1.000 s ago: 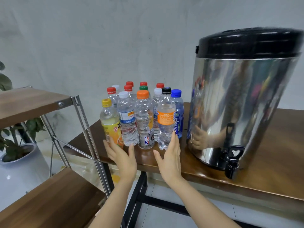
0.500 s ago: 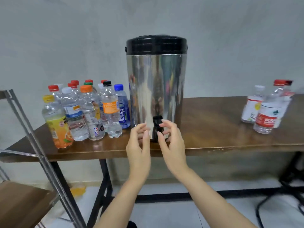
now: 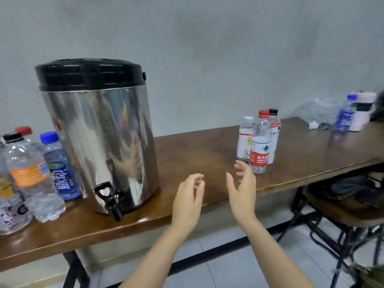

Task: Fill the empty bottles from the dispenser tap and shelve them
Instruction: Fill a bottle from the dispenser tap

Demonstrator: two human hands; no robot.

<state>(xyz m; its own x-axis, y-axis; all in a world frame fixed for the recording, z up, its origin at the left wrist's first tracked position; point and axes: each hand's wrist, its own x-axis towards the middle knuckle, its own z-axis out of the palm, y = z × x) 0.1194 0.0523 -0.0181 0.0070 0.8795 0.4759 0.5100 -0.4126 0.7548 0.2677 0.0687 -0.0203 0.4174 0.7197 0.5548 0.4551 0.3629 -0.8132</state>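
**Head view: bare hands hover between steel dispenser and a trio of bottles**

At far left, a cluster of capped bottles (image 3: 31, 179) stands on the wooden table (image 3: 197, 150), with water visible in the nearest ones. A blue-capped bottle (image 3: 59, 167) at the cluster's right side stands just beside the dispenser (image 3: 97, 132). The dispenser is a mirror-bright steel drum under a black lid. It sits toward the table's front edge, and its black tap (image 3: 111, 201) sticks out low on the near side.

To the right of the drum is a broad, bare stretch of tabletop. The left hand (image 3: 188, 202) and right hand (image 3: 242, 188) hover over the front edge of that stretch. Their palms face each other, the fingers are loosely curled, and they grip and touch nothing.

Just beyond the right hand's fingertips, three bottles (image 3: 259, 142) stand upright and close together. A red-capped bottle with a red label is in front, a white-capped one is to its left, and a dark-capped one is behind. Their walls are clear, but it cannot be told whether any water is inside.

Farther right, at the table's far end, everything is blurred: crumpled clear plastic (image 3: 318, 110), a blue-labelled bottle (image 3: 346, 115) and a pale pink object beside it. Below that end, a round wooden stool (image 3: 342, 210) on black metal legs stands close against the table, with a dark bundle on its seat.
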